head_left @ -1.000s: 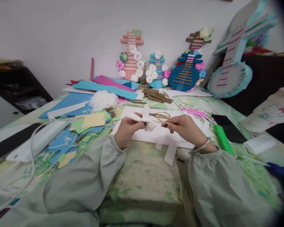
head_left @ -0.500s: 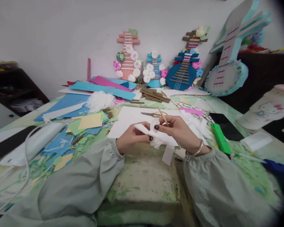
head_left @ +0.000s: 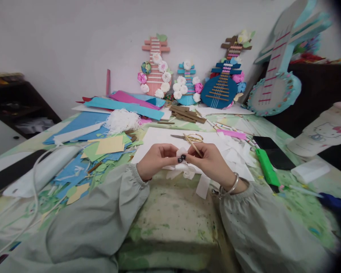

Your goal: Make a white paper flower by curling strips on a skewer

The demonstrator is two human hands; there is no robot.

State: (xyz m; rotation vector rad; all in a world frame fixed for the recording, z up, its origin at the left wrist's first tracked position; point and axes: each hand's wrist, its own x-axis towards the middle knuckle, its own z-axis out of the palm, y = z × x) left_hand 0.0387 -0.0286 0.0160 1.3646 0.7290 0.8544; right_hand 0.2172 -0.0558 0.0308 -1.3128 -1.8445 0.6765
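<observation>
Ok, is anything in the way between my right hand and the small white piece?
Nothing visible is: your right hand and left hand both pinch the white piece at the fingertips. The thin stick sits in the right hand too, slanting up toward the scissors, which lie beyond.

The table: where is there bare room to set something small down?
Bare room: the stained cover between the sleeves; also the white paper left of the scissors, beyond the left hand. Crowded: the left side with scraps, the right with phone, green tool and bottle.
</observation>
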